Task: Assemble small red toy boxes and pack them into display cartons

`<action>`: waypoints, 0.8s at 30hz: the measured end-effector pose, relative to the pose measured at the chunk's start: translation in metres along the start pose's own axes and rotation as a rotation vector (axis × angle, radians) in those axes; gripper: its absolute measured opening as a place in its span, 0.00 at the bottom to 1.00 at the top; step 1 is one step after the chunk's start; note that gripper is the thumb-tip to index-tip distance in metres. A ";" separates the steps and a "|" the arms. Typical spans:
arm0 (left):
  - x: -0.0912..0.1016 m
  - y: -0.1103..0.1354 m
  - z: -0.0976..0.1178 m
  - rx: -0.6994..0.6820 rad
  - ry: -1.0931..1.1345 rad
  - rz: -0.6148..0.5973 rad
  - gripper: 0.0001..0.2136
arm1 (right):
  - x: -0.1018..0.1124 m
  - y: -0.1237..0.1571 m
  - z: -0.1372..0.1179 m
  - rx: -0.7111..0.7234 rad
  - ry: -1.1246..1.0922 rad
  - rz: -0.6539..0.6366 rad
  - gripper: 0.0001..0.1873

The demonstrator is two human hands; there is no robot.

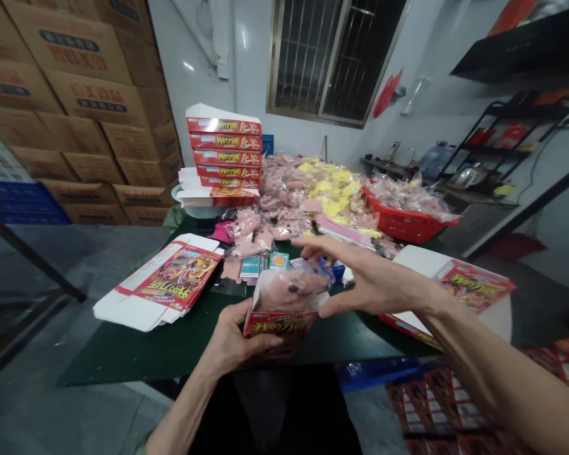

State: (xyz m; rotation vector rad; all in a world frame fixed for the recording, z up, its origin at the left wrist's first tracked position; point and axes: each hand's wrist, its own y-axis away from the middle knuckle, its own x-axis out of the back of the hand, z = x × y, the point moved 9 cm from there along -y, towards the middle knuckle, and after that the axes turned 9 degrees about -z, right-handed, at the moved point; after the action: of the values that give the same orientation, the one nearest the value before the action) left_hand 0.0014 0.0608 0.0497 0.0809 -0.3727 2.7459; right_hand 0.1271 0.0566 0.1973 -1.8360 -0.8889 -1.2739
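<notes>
My left hand is wrapped round the lower left side of a red printed carton, held upright above the table's front edge. A pink toy in a clear plastic bag sticks out of the carton's top. My right hand is at the carton's upper right corner, fingers spread and curved above the bagged toy; whether the thumb touches it I cannot tell. Just behind the carton lie small printed card packs and another small pack with an orange picture.
Flattened red cartons lie at left, more at right. A stack of filled-looking boxes stands back left. Bagged pink toys and yellow ones heap at the back, beside a red basket. Brown cartons line the wall.
</notes>
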 end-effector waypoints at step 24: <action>0.044 0.034 -0.006 0.010 -0.445 0.495 0.18 | -0.086 -0.001 -0.037 -0.032 0.131 0.542 0.13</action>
State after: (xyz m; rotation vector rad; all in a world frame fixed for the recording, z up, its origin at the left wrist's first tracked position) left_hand -0.0518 0.0466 0.0405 0.6965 -0.5581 3.2043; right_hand 0.0862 0.0138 0.1251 -1.8240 -0.2669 -1.0448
